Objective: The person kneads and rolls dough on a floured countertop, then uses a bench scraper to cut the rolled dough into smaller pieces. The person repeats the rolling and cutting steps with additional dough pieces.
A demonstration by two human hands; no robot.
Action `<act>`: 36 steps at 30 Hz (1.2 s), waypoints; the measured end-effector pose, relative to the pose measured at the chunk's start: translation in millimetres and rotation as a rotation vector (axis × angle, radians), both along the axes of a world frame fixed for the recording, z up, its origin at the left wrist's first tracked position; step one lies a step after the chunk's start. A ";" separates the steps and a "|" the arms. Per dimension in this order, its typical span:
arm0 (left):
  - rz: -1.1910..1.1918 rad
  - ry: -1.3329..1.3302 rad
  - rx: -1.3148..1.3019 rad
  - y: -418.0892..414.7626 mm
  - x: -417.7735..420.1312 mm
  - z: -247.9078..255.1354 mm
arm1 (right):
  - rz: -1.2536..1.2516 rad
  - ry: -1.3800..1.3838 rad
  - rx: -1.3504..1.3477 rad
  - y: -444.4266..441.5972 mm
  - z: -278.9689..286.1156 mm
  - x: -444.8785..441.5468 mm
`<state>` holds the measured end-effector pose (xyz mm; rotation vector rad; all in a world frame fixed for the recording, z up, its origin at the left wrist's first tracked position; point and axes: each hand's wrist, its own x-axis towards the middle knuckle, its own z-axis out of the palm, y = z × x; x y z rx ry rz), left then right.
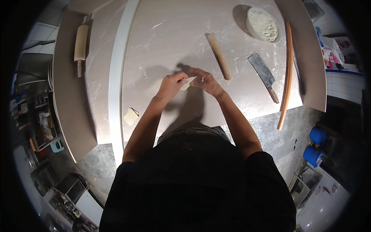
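Observation:
My left hand (173,84) pinches the left side of a thin, pale dough sheet (187,83) above the floured worktop (150,58). On the sheet's other side is my right hand (206,82), thumb at its edge and fingers spread and curved above; whether it grips the sheet is unclear. A small stack of pale dough sheets (131,116) lies at the lower left, near my left forearm. To the right of my hands are a short wooden rolling stick (219,56) and a cleaver (262,69) with a wooden handle.
A bowl of flour (263,24) stands at the back right. One long wooden rod (287,72) lies along the right side, its end past the front edge. Beyond a white strip (116,87) rests a wooden rolling pin (81,43). Raised boards (313,66) flank the worktop.

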<state>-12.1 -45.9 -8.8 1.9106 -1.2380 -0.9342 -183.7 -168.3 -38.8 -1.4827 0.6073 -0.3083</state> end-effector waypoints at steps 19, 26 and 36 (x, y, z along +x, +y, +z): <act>0.263 0.420 0.054 10.9 10.6 -32.7 | -0.228 -0.015 0.545 50.0 -4.2 11.9; 0.151 -0.292 0.191 8.0 0.0 -45.8 | -0.180 0.129 0.384 43.7 -18.1 -23.3; -0.089 -0.786 -0.081 45.4 -35.3 -71.8 | -0.840 0.217 -0.589 -93.4 -55.2 -307.9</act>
